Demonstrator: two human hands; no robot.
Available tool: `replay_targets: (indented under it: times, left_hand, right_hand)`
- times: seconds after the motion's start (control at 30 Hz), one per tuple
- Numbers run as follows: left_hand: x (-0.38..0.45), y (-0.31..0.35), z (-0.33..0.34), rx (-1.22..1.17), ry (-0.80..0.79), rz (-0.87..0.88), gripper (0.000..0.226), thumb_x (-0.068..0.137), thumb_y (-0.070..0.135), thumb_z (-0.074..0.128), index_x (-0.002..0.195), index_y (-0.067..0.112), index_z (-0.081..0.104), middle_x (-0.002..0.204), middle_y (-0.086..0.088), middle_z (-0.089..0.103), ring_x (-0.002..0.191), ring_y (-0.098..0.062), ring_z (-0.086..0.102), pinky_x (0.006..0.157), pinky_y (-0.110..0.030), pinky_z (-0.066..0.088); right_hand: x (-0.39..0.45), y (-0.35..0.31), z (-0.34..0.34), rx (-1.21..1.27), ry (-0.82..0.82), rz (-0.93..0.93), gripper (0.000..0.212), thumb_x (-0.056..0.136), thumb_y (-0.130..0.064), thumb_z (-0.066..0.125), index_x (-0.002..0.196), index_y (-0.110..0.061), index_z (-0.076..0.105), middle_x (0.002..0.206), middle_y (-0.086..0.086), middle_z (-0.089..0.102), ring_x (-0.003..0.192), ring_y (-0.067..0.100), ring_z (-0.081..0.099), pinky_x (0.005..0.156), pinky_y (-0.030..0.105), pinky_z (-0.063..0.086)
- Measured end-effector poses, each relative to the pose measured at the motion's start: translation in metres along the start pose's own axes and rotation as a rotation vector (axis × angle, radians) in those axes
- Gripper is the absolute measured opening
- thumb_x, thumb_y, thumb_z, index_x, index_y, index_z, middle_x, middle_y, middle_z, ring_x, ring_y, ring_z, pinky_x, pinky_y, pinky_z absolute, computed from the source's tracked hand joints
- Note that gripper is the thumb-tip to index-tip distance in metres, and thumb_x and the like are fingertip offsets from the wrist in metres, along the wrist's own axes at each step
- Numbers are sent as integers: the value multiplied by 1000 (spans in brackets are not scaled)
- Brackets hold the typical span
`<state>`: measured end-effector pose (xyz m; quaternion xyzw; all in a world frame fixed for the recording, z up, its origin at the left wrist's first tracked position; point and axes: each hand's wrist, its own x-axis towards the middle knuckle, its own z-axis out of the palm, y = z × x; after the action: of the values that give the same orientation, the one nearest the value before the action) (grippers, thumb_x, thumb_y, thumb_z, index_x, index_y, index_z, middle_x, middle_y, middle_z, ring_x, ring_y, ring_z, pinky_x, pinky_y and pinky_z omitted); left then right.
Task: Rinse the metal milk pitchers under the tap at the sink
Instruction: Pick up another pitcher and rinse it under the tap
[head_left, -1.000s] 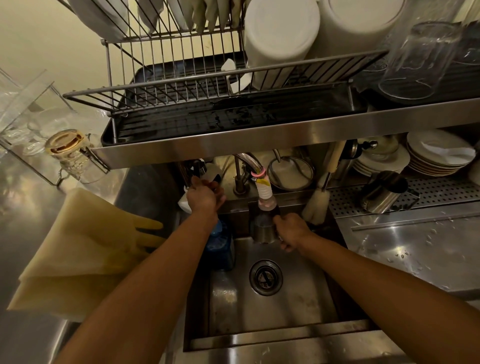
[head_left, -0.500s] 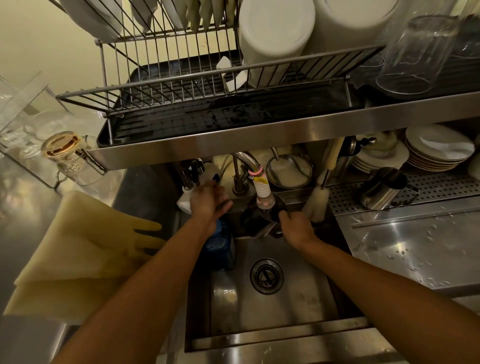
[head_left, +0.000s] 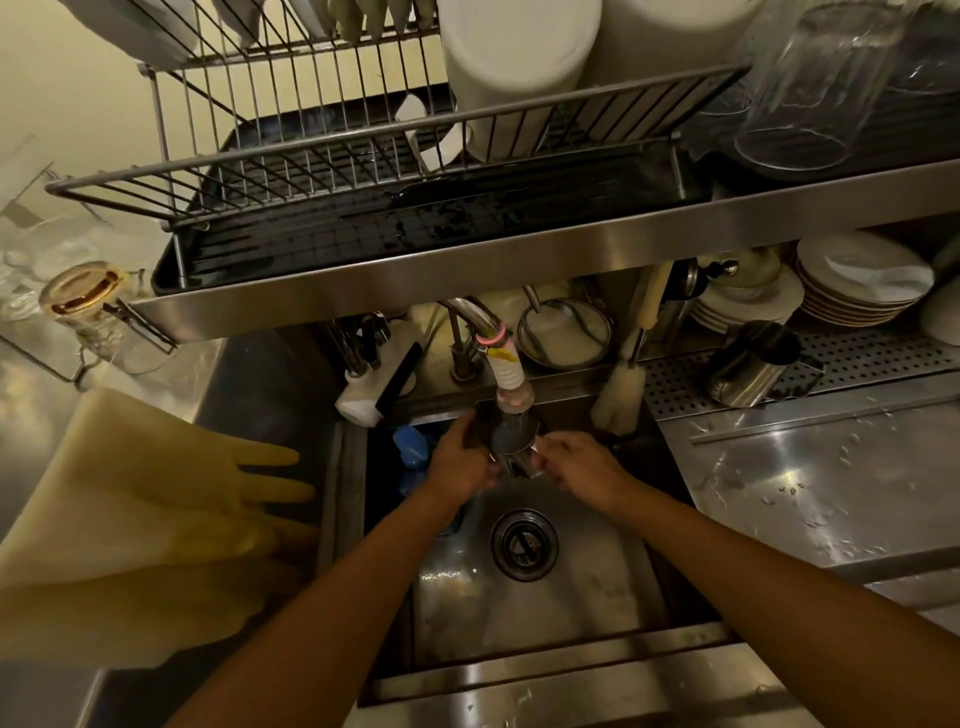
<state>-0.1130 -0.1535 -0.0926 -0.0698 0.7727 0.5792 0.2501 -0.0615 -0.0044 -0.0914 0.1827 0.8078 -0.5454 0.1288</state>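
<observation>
Gripping the pitcher (head_left: 511, 449) from either side, the left hand (head_left: 460, 460) wrapped its fingers round the left wall while the right hand (head_left: 579, 462) pinched the lower right edge. The pitcher sat directly under the tap (head_left: 511, 387), just below its nozzle and above the sink (head_left: 524, 670) basin; whether water ran could not be told from the blur. Right of the tap, a second pitcher (head_left: 748, 371) lay tipped on the perforated drainboard (head_left: 883, 358), well apart from the hands. By my reading the rinse of the held pitcher was under way but not finished, and whether the other had been rinsed could not be judged. Left of the tap, a glove (head_left: 156, 499) lay draped on the counter.
</observation>
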Motion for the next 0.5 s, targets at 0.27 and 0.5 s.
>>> replay_targets:
  times: [0.27,0.5]
  left_hand:
    - [0,-1,-1,35,-63,-41,49,93,-4,49,138,13,42,106,-1,56,76,-16,59,63,-32,48]
    - [4,-6,-8,81,-49,-54,45,95,5,50,137,19,42,111,-6,60,81,-20,59,62,-33,48]
  right_hand:
    - [0,-9,-5,92,-25,250,21,91,-9,53,70,-12,57,64,4,48,56,15,44,49,24,34]
    - [-7,-17,-1,89,-27,207,18,92,-9,49,81,-12,62,67,1,49,58,11,45,52,23,35]
